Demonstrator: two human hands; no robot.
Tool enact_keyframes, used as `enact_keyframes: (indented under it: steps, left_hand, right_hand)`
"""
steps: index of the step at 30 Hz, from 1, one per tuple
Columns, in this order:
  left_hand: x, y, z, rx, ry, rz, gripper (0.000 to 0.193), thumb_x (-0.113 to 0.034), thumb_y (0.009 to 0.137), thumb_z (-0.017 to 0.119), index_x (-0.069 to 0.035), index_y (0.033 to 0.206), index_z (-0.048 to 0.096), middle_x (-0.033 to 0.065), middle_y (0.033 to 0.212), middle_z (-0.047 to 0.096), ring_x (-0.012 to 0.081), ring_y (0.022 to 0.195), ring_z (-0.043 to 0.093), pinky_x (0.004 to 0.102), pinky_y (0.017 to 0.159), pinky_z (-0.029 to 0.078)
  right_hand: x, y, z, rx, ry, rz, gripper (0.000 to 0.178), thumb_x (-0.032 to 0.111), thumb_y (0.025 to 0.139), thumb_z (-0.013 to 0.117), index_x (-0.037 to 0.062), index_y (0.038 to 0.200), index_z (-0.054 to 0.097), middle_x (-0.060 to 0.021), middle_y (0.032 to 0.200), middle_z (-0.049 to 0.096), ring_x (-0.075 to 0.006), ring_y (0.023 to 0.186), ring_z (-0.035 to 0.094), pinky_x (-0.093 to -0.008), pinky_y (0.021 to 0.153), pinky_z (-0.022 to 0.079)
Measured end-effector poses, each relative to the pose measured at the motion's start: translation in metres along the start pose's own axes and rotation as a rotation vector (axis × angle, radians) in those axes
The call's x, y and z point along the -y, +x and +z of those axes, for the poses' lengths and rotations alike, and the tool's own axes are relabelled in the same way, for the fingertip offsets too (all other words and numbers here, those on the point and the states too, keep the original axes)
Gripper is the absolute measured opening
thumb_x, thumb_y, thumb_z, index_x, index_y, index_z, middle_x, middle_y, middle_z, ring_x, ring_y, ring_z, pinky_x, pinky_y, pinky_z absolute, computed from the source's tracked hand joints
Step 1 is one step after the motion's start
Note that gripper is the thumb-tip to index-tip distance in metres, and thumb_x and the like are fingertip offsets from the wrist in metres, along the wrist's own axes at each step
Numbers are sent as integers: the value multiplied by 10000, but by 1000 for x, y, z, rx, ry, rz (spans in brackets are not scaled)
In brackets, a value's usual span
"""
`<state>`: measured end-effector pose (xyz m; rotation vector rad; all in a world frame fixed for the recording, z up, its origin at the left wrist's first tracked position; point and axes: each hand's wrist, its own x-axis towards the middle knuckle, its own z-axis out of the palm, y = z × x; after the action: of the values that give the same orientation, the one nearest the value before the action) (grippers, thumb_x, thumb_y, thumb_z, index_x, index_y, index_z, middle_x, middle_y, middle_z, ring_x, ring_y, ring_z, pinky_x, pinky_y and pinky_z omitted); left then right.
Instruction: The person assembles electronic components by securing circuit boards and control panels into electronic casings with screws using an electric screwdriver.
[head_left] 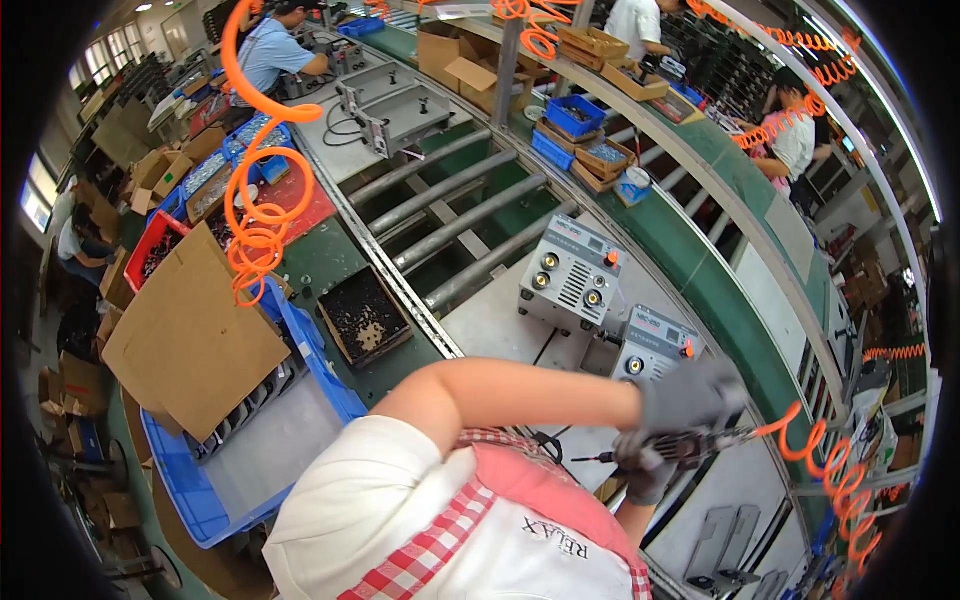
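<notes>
I wear grey gloves on both hands. My right hand (pixel 645 468) is wrapped round an air screwdriver (pixel 690 447), whose thin bit points left and whose rear end joins an orange coiled hose (pixel 825 465). My left arm reaches across to the right, and my left hand (pixel 692 396) is just above the tool, blurred, its fingers not readable. Beyond that hand stands a grey metal machine box (pixel 655 340) with brass sockets and an orange knob, partly covered by my arm. A similar machine box (pixel 570 272) stands upright to its left.
Metal rollers (pixel 470 235) run beyond the boxes. At left lie a blue crate (pixel 190 500) with cardboard on it and a tray of small black parts (pixel 365 315). Another orange coiled hose (pixel 265 190) hangs overhead. Flat grey parts (pixel 725 540) lie at lower right. Other people work farther off.
</notes>
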<state>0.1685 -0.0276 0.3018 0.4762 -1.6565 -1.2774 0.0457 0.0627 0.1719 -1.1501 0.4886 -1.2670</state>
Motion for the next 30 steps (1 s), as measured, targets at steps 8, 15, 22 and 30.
enact_keyframes:
  steps: [8,15,22,30]
  left_hand:
    - [65,-62,-148,-358,-935,-619,301,-19,901,411,25,1194,464,145,1056,572,183,882,592,256,693,524]
    - [62,-72,-175,-340,-1068,-584,265,-204,984,409,9,1128,479,133,1027,591,144,790,587,221,637,516]
    - [87,-89,-182,-261,-1064,-647,392,-468,883,563,-83,949,590,-45,692,546,27,492,435,163,410,340]
    - [78,-84,-175,-498,-1098,-765,235,-305,942,531,-76,947,583,-7,763,495,30,485,379,168,386,301]
  right_hand:
    - [111,98,91,-587,129,-804,614,160,727,577,86,1321,437,-141,907,565,-240,727,555,-480,914,452]
    - [99,149,106,-175,-11,-941,594,94,736,551,46,1316,432,-156,1186,529,-171,632,508,-350,536,443]
    - [68,174,139,-95,-75,-867,552,113,725,571,4,1253,454,-107,931,467,-136,529,441,-292,490,381]
    - [50,182,149,-161,-32,-728,526,99,710,565,0,1218,473,-122,893,484,-139,513,463,-309,466,439]
